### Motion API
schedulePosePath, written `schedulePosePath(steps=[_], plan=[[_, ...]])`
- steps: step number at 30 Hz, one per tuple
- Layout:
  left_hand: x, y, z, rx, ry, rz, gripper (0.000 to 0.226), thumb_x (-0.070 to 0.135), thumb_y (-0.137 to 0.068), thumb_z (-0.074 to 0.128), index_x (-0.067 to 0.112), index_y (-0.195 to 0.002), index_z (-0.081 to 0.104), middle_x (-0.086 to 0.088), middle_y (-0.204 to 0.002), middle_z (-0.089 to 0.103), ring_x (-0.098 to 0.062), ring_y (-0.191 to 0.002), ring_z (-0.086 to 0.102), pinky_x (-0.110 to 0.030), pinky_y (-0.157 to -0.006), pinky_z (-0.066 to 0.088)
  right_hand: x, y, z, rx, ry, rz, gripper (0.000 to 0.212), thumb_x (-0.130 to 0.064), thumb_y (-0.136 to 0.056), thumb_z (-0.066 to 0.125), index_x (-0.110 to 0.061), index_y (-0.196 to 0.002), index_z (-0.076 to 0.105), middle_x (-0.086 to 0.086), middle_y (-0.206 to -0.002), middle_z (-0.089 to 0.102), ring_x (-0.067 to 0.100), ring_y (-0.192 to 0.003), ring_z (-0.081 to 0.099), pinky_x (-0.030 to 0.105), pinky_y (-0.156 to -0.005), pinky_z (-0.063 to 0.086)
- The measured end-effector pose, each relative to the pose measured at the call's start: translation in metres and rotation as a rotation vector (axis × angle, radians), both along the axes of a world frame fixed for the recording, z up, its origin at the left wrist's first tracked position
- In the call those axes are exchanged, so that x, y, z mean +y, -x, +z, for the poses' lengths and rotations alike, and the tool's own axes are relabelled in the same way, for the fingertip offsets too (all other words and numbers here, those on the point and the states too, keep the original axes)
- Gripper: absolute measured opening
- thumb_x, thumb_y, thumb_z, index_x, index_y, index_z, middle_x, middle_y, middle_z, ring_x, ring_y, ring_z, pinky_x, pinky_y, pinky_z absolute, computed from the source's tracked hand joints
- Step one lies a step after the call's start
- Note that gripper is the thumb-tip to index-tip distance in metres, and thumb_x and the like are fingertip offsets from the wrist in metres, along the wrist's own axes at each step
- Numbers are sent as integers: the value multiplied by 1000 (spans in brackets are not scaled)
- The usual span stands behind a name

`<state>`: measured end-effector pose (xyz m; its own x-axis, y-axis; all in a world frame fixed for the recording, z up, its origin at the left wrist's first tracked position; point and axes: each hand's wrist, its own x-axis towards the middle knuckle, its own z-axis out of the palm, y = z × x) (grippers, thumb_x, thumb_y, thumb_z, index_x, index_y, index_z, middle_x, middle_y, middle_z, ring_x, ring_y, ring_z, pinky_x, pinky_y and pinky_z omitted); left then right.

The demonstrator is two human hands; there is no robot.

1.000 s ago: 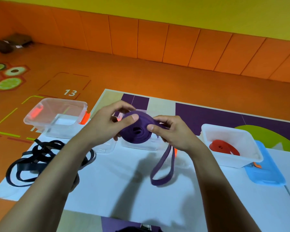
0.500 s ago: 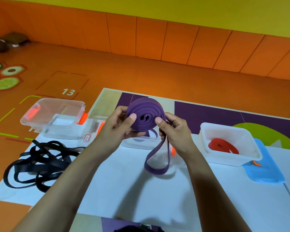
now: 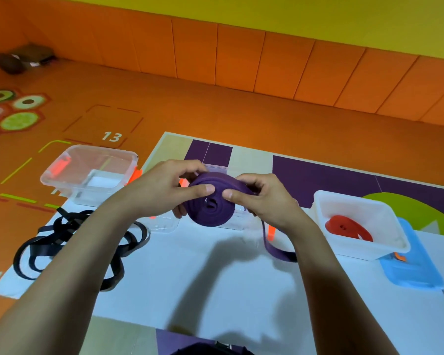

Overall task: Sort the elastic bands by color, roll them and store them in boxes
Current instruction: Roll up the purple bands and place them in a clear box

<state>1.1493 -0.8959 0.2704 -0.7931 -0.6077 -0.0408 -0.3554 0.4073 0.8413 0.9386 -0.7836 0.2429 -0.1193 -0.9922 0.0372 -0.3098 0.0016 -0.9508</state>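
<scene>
Writing first: a white "13" (image 3: pixel 111 136) is showing on the orange floor (image 3: pixel 241 119) beyond the mat. A pale digit is also peeking in at the lower left edge, too cut off to read with confidence.

Now to the hands, and both are working one purple band (image 3: pixel 210 203). They are holding it in the air above the white sheet (image 3: pixel 190 278), just in front of the middle clear box (image 3: pixel 237 221), which they are mostly covering. The left hand (image 3: pixel 162 190) is pinching the coil from its side, thumb pressing on the flat face and fingers curling round the back. The right hand (image 3: pixel 262 198) is mirroring that grip from the other side, and the two thumb tips are almost meeting. The band's loose tail (image 3: pixel 274 248) is dangling below the right wrist.

Counting up, I am seeing three boxes. The left clear box (image 3: pixel 92 162) is sitting at the sheet's far corner, the middle one is behind the coil, and the white box (image 3: pixel 354 248) is sitting on the right. One rolled red band (image 3: pixel 346 226) is lying inside that white box. One blue lid (image 3: pixel 415 272) is lying right against the white box. The black bands (image 3: pixel 69 242) are sprawling in one tangle on the left, too knotted to count.
</scene>
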Motion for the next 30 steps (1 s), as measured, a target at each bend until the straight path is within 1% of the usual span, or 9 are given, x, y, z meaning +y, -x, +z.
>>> schedulePosePath(steps=[6, 10, 11, 13, 16, 19, 21, 25, 30], plan=[[12, 5, -20, 307, -143, 132, 24, 27, -100, 59, 7, -110, 53, -10, -104, 66, -41, -70, 72, -57, -63, 62, 0, 11, -9, -61, 49, -89, 10, -19, -97, 69, -11, -99, 75, -14, -55, 55, 8, -48, 44, 20, -49, 39], [25, 17, -30, 477, -348, 243, 21, 20, -104, 49, 3, -116, 47, 7, -81, 72, -42, -75, 75, -55, -74, 63, 0, 7, -20, -234, 70, -139, 14, -29, -94, 66, -18, -94, 75, 6, -56, 52, 15, -50, 47, 23, -53, 45], [28, 20, -31, 516, -412, 262, 19, 19, -105, 48, 4, -116, 47, 5, -83, 74, -42, -79, 75, -53, -76, 63, -1, 5, -23, -274, 77, -145, 16, -33, -93, 65, -20, -94, 76, 8, -56, 52, 15, -50, 47, 24, -53, 46], [33, 23, -31, 553, -539, 282, 17, 20, -105, 46, 7, -117, 47, -8, -105, 75, -45, -87, 75, -53, -77, 63, -3, 2, -27, -318, 93, -155, 15, -35, -93, 64, -27, -91, 77, 7, -54, 52, 15, -48, 46, 25, -51, 45], [31, 15, -29, 409, -540, 271, 16, 18, -108, 46, 7, -118, 50, -15, -112, 70, -46, -79, 74, -50, -64, 63, -1, 5, -24, -279, 80, -148, 14, -34, -92, 66, -27, -88, 76, 6, -53, 43, 16, -48, 38, 24, -48, 37], [18, -4, -24, 164, -196, 235, 17, 35, -102, 58, 20, -106, 62, -3, -98, 69, -34, -65, 71, -45, -56, 59, 2, 12, -17, -190, 8, -62, 10, -26, -94, 70, -23, -88, 78, 1, -55, 38, 21, -52, 29, 31, -50, 25], [8, -11, -19, 109, -54, 211, 22, 45, -94, 65, 27, -106, 65, 4, -99, 69, -29, -58, 67, -43, -53, 56, 1, 12, -11, -116, -54, 30, 10, -22, -93, 73, -25, -85, 78, -3, -55, 39, 18, -52, 26, 29, -50, 21], [3, -11, -15, -4, -95, 16, 18, 40, -92, 69, 25, -103, 68, -3, -91, 69, -32, -53, 67, -44, -51, 58, -3, 8, -7, -46, -101, 115, 10, -24, -89, 78, -14, -91, 79, 4, -62, 49, 17, -53, 32, 28, -49, 28], [16, -6, -35, 177, -217, 88, 21, 28, -99, 60, 8, -103, 57, -7, -95, 69, -42, -60, 69, -49, -57, 61, -4, 8, -14, -114, -29, -19, 8, -19, -91, 76, -11, -93, 77, 0, -62, 59, 16, -53, 48, 25, -52, 45]])
